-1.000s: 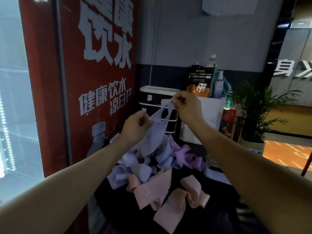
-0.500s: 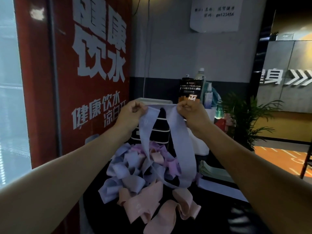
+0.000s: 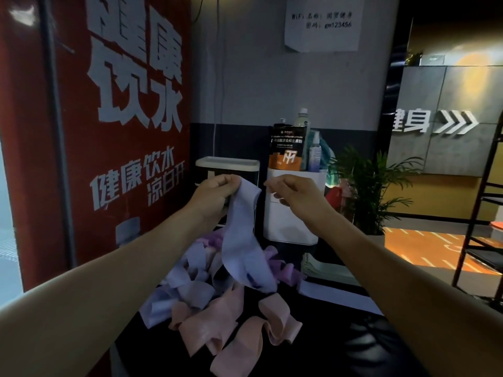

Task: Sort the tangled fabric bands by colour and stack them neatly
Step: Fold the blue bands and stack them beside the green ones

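Note:
My left hand (image 3: 215, 195) grips the top of a lavender band (image 3: 242, 229), which hangs doubled down to the heap below. My right hand (image 3: 295, 193) is raised beside it, a small gap away, fingers curled in a pinch with no band visible between them. On the dark table (image 3: 326, 338) lies a tangle of lavender bands (image 3: 187, 287), with purple bands (image 3: 280, 268) at its far right. Loose pink bands (image 3: 220, 325) lie nearest me.
A red drinks machine (image 3: 122, 131) stands close on the left. Behind the heap are a white-topped drawer unit (image 3: 227, 162) and a white bin (image 3: 288, 227) with bottles. A pale folded stack (image 3: 326, 270), a plant (image 3: 367, 186) and a black rack (image 3: 479, 213) are on the right.
The lavender band was stretched between both hands; now it hangs from my left hand alone. My right hand has come off it. The view has tilted up slightly.

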Available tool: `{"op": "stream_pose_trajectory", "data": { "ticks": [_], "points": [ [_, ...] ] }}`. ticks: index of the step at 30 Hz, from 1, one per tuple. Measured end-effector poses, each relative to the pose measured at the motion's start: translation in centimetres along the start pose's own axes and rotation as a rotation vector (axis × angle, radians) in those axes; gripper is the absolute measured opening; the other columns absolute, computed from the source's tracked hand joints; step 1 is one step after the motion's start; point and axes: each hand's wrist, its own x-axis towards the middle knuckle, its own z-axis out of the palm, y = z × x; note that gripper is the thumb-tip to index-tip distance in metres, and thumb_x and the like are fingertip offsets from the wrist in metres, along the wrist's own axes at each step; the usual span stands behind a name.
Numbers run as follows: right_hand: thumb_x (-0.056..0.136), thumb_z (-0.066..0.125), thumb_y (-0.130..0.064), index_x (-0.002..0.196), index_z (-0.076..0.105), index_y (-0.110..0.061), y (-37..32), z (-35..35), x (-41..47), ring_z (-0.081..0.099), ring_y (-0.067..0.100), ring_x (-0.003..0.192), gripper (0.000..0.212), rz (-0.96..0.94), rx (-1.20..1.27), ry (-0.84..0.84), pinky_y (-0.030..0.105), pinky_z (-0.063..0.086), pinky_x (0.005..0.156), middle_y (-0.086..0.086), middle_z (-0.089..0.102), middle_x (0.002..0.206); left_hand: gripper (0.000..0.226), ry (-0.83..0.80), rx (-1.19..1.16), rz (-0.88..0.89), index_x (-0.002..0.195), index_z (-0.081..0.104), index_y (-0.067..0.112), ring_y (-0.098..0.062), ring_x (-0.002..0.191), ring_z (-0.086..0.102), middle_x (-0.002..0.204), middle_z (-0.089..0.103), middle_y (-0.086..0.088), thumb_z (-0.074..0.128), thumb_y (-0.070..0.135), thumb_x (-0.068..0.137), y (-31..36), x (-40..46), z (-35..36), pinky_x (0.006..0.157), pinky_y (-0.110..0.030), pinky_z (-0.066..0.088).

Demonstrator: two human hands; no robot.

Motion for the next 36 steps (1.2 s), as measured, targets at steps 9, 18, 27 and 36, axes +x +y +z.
{"op": "stream_pose_trajectory", "data": {
  "ticks": [9, 18, 27, 36],
  "points": [
    [0.087, 0.063, -0.014, 0.087, 0.068, -0.009, -1.1, 0.4, 0.2, 0.049, 0.005, 0.063, 0.007, -0.161, -0.341, 0.017, 0.015, 0.040, 0.063, 0.002, 0.060, 0.077, 0.009, 0.035, 0.200, 0.098, 0.092, 0.053, 0.017, -0.018, 0.088, 0.057, 0.096, 0.058, -0.006, 0.060, 0.013, 0.089, -0.1, 0.0, 1.0, 0.070, -0.025, 0.047],
    [0.087, 0.062, -0.011, 0.091, 0.068, -0.004, -1.8, -0.6, 0.0, 0.048, 0.000, 0.062, 0.010, -0.178, -0.257, 0.122, 0.009, 0.039, 0.060, -0.011, 0.054, 0.069, 0.037, -0.183, 0.201, 0.050, 0.120, 0.055, 0.006, -0.023, 0.102, 0.063, 0.114, 0.064, -0.010, 0.065, 0.008, 0.084, -0.9, -1.5, 2.3, 0.082, -0.030, 0.056],
    [0.083, 0.067, -0.008, 0.100, 0.063, 0.001, -0.7, -1.6, -1.2, 0.058, 0.016, 0.077, 0.019, -0.021, 0.001, 0.111, 0.022, 0.051, 0.071, 0.010, 0.063, 0.085, 0.013, -0.073, 0.115, 0.131, 0.098, 0.062, 0.016, -0.018, 0.090, 0.065, 0.097, 0.067, -0.003, 0.058, 0.007, 0.089, -0.2, -0.9, 3.5, 0.082, -0.031, 0.054],
    [0.079, 0.071, -0.002, 0.097, 0.065, 0.010, 4.9, 0.3, -4.4, 0.059, 0.012, 0.075, 0.022, 0.185, -0.207, -0.340, 0.026, 0.050, 0.071, 0.015, 0.068, 0.094, 0.013, 0.145, -0.205, 0.008, 0.104, 0.059, 0.012, -0.020, 0.090, 0.061, 0.101, 0.065, -0.005, 0.054, 0.009, 0.093, 0.0, -0.6, 2.6, 0.074, -0.030, 0.054]
  ]
}}
